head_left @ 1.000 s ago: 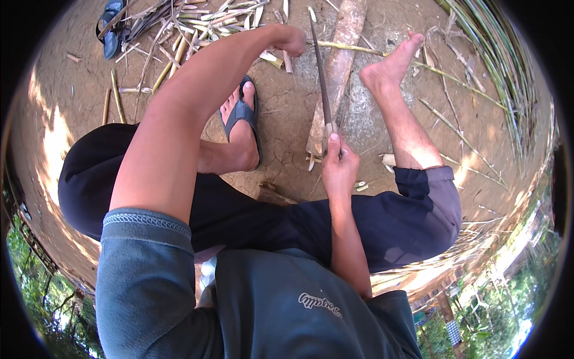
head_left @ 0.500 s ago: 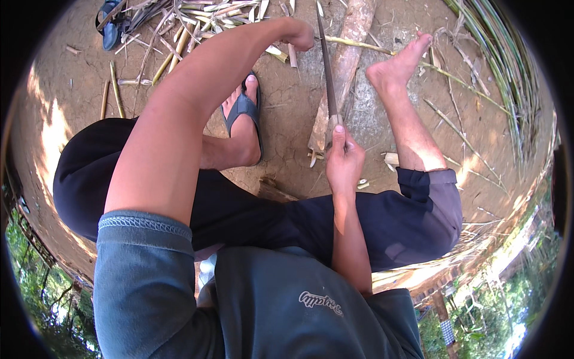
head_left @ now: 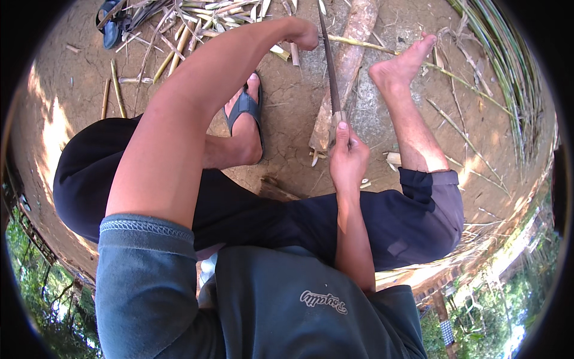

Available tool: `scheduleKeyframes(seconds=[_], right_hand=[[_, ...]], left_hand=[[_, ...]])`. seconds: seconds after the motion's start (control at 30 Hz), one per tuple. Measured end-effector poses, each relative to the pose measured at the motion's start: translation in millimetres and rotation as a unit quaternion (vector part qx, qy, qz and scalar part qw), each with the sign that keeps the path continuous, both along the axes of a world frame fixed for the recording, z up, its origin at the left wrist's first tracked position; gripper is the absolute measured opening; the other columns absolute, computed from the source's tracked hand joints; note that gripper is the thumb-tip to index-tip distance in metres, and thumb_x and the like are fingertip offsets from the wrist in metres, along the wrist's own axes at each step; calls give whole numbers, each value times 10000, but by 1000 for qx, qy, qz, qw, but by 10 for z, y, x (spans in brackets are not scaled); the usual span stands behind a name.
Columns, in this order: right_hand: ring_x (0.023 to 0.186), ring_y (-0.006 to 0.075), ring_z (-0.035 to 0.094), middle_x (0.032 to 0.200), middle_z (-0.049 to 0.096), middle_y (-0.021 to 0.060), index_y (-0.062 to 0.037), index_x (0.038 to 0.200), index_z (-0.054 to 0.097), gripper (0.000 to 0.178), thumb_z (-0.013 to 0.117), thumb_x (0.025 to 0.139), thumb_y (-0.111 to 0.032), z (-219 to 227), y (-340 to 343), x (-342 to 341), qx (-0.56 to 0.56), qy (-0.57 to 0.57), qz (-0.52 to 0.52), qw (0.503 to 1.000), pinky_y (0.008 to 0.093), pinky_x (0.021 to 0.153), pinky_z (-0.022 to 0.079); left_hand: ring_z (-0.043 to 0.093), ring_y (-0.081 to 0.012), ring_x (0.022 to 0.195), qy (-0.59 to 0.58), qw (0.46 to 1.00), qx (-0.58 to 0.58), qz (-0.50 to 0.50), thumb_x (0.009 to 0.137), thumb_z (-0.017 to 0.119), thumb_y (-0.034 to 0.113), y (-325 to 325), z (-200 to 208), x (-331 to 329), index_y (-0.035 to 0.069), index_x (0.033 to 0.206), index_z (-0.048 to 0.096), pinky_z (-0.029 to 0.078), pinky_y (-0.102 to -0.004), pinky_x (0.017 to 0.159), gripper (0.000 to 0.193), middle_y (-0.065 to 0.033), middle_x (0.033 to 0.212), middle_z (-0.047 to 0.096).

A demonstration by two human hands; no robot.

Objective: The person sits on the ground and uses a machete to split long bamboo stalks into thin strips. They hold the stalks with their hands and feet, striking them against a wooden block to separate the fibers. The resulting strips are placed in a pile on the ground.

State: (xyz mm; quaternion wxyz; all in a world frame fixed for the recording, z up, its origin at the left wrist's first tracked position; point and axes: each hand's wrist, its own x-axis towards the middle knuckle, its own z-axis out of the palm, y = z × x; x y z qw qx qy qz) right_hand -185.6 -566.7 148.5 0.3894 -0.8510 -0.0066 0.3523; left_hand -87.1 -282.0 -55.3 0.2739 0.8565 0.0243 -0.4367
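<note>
My left hand [head_left: 305, 34] reaches far forward at the top, its fingers closed round the near end of a thin yellow-green stalk [head_left: 365, 43]. The stalk runs right across a wooden plank [head_left: 354, 49] and past my bare foot. My right hand [head_left: 348, 157] is wrapped round the wooden handle of a long knife [head_left: 331, 66], thumb along the top. Its narrow dark blade points away from me over the plank and passes close to the right of my left hand. Whether the edge touches the stalk I cannot tell.
Cut stalk pieces [head_left: 209, 17] lie heaped at the far left, near a blue sandal [head_left: 111, 27]. A bundle of long green stalks [head_left: 508, 66] curves along the far right. My sandalled left foot [head_left: 244, 116] and bare right foot [head_left: 402, 64] flank the plank.
The view has shifted slightly. The knife and my right hand sit a little further right; my left hand keeps its hold on the stalk.
</note>
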Motion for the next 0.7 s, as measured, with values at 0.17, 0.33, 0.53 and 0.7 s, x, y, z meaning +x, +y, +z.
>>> scheduleKeyframes(seconds=[0.17, 0.33, 0.53, 0.7], right_hand=[[776, 121, 567, 790, 657, 123, 71, 1188, 616, 444, 532, 997, -321, 43, -110, -139, 29, -42, 8, 999, 314, 715, 472], [843, 131, 596, 878, 692, 188, 76, 1210, 604, 443, 538, 991, -304, -76, -54, -24, -17, -12, 8, 1000, 316, 773, 483], [812, 144, 591, 848, 674, 184, 72, 1220, 600, 451, 533, 989, -309, 80, -166, -121, -24, -13, -5, 1000, 318, 766, 479], [707, 113, 499, 707, 597, 87, 64, 1231, 598, 422, 534, 991, -277, 32, -2, 33, -47, 38, 20, 998, 322, 661, 453]], left_hand=[[491, -267, 561, 49, 994, -38, 91, 711, 509, 121, 67, -270, -50, 4, 653, 573, 387, -450, 503, 146, -147, 653, 526], [445, -254, 524, 61, 991, -2, 118, 689, 521, 128, 22, -86, -99, 25, 603, 512, 354, -437, 477, 135, -132, 608, 479], [422, -252, 498, 36, 992, -32, 114, 680, 522, 134, -35, 10, 34, 28, 608, 509, 336, -433, 454, 129, -132, 581, 455], [405, -251, 499, 63, 993, -38, 96, 668, 520, 124, 107, -68, -77, 36, 622, 505, 319, -429, 459, 100, -117, 569, 439]])
